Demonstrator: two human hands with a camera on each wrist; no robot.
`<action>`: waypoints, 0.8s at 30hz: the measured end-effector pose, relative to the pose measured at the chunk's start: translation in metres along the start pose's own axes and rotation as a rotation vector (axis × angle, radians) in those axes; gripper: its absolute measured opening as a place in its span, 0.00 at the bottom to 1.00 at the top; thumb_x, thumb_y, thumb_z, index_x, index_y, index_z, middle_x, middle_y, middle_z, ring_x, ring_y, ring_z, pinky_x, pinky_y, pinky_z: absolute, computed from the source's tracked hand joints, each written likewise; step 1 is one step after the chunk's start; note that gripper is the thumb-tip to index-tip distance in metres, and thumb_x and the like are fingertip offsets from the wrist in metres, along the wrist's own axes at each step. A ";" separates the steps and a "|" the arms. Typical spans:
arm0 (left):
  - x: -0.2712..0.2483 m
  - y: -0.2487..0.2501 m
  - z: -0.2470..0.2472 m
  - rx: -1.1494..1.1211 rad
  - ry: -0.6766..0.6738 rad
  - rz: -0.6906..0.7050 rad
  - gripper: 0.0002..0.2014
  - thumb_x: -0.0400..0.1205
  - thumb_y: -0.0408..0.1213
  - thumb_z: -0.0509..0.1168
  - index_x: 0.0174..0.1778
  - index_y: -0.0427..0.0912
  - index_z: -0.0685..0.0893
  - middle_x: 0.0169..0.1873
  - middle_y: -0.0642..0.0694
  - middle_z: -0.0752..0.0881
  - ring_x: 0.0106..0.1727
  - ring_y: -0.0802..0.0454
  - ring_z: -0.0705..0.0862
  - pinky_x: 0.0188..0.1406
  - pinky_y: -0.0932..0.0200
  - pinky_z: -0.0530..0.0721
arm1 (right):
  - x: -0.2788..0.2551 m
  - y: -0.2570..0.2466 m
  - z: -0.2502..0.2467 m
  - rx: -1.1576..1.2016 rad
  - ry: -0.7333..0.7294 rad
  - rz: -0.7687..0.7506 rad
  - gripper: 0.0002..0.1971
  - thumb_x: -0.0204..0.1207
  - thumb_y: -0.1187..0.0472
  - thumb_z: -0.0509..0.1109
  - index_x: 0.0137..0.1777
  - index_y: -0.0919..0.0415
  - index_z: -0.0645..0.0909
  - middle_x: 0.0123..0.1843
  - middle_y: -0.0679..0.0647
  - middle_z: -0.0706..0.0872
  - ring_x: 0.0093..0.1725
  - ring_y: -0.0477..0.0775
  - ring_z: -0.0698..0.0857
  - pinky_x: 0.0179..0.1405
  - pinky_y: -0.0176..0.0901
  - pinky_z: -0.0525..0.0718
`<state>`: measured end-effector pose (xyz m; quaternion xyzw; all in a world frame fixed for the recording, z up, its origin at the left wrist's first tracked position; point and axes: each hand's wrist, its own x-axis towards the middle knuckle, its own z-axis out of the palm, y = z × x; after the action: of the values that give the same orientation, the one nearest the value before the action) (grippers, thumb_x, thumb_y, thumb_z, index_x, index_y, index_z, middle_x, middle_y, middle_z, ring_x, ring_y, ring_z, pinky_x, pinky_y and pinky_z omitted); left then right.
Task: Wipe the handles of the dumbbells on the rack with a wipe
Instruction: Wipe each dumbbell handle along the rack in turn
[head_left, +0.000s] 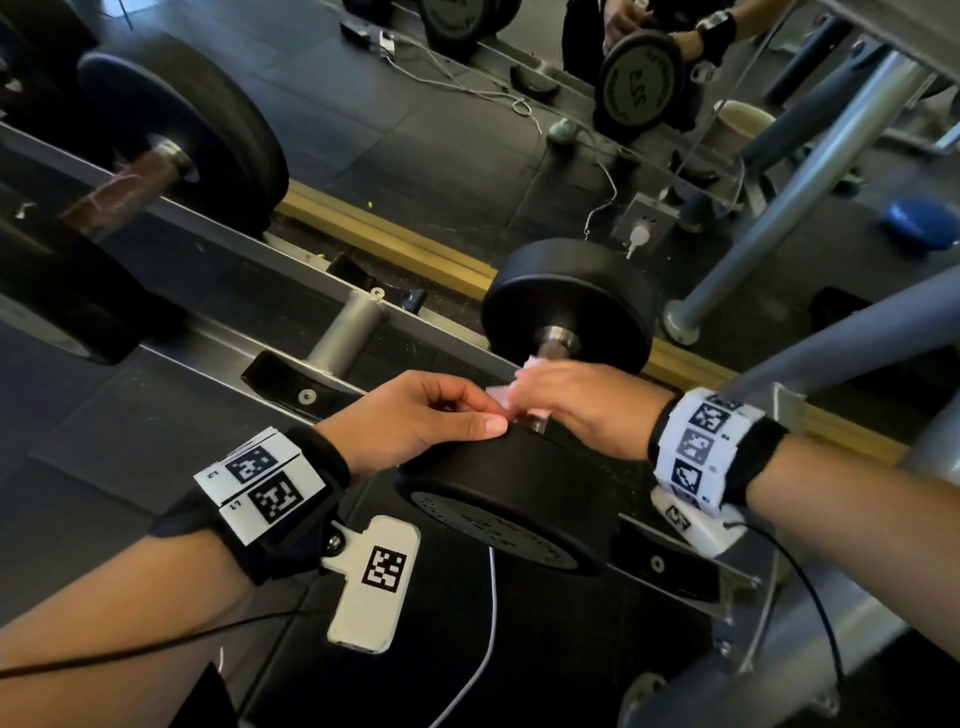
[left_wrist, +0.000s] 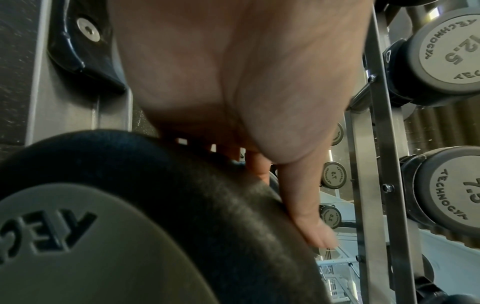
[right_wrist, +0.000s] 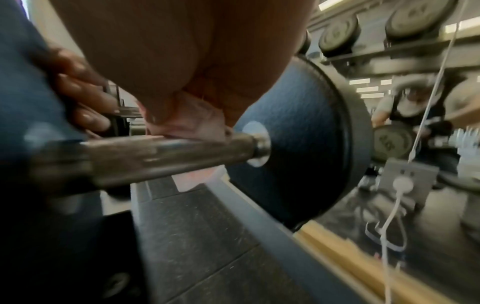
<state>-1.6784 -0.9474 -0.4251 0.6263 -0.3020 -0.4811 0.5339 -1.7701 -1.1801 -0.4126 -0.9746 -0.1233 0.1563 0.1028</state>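
black wristbands (head_left: 311, 499), white coded tags (head_left: 698, 441), thin cables (head_left: 810, 587)

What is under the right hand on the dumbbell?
A pink wipe lies under the right hand, wrapped on the metal handle of the dumbbell. The left hand pinches its edge. The covered middle of the handle cannot be seen from above.

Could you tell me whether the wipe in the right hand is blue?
No, the wipe held by the right hand on the dumbbell handle is pale pink, as the head view shows.
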 end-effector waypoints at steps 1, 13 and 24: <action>0.000 0.000 0.000 0.001 0.005 0.000 0.22 0.69 0.50 0.72 0.56 0.42 0.89 0.52 0.41 0.90 0.54 0.46 0.90 0.52 0.61 0.88 | -0.003 -0.002 0.006 0.022 -0.014 -0.038 0.18 0.85 0.62 0.63 0.71 0.45 0.79 0.74 0.41 0.79 0.78 0.42 0.70 0.79 0.54 0.70; -0.003 0.002 0.001 0.028 0.005 -0.016 0.22 0.69 0.51 0.70 0.57 0.45 0.88 0.52 0.42 0.90 0.53 0.47 0.90 0.54 0.58 0.87 | -0.002 -0.003 -0.017 -0.015 -0.061 0.129 0.24 0.84 0.64 0.59 0.75 0.41 0.75 0.76 0.44 0.78 0.75 0.48 0.77 0.78 0.53 0.72; -0.007 -0.001 0.004 0.166 0.179 0.034 0.30 0.58 0.62 0.73 0.54 0.53 0.86 0.49 0.41 0.88 0.49 0.47 0.88 0.59 0.47 0.85 | -0.001 0.009 -0.019 -0.005 -0.123 0.208 0.23 0.85 0.56 0.56 0.76 0.31 0.69 0.84 0.47 0.69 0.81 0.53 0.71 0.80 0.59 0.68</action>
<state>-1.6843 -0.9425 -0.4239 0.7037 -0.3023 -0.3875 0.5131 -1.7630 -1.1919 -0.3964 -0.9709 -0.0281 0.2254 0.0759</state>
